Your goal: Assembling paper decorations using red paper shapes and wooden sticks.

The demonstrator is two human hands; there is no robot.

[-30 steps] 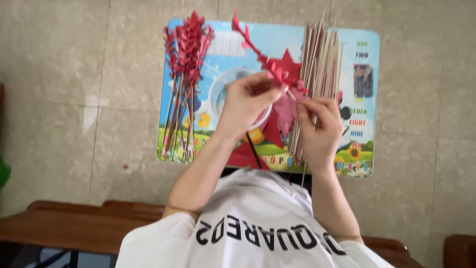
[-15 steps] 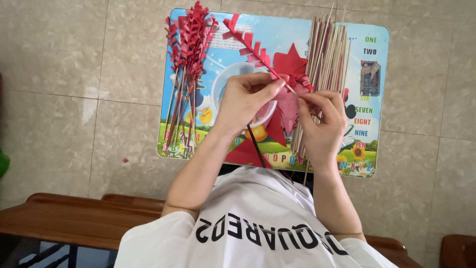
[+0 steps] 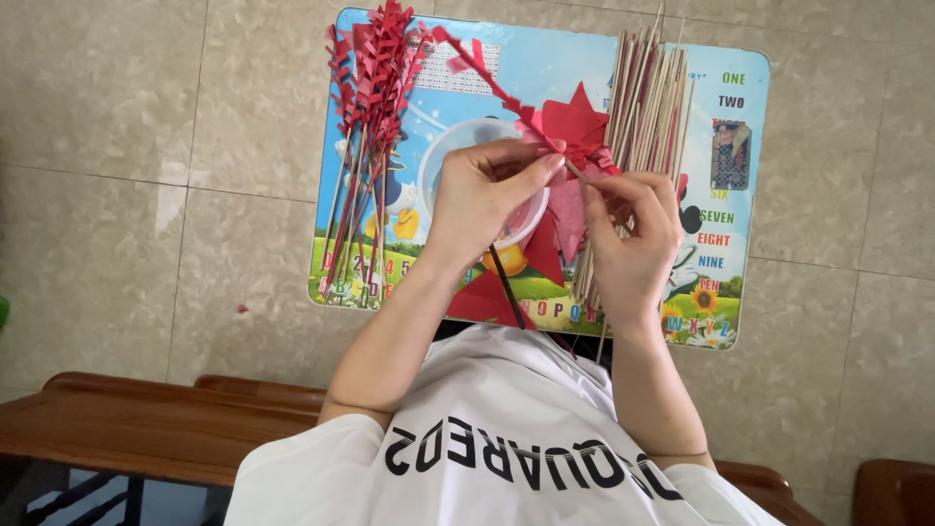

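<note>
The fingers (image 3: 542, 168) of the left hand (image 3: 482, 200) are pinching narrow on a thin stick (image 3: 577, 171) where a red paper strip (image 3: 487, 73) is winding onto it. The fingers of the right hand (image 3: 633, 234) are closing on the same stick just beside them, thumb and forefinger nearly meeting at the wrap. The strip is stiff, matte paper, cut along one edge into small square teeth, and it is rising at a slant from the hands toward the far left of the tabletop (image 3: 555, 58). Where it is gathering at the fingertips it is forming a spiky red flower (image 3: 575, 127) with pointed petals.

Under the left hand is lying one round, clear plastic lid (image 3: 458, 146), shallow and glossy. A single dark stick (image 3: 506, 287) is running from below that hand toward the body, across one flat triangular red paper piece (image 3: 477, 297).

To the right of the hands, a bundle of bare sticks (image 3: 648, 97) is lying side by side, pale and straw-coloured, too many and too close to count. To the far left, a bunch of finished stems (image 3: 365, 97) is resting, each wrapped in toothed red paper; their number is not clear either.

The tabletop is one small rectangle with rounded corners, smooth and printed in bright cartoon colours, standing on a beige tiled floor (image 3: 146, 146). A brown wooden bench (image 3: 146, 429) is crossing the near edge.
</note>
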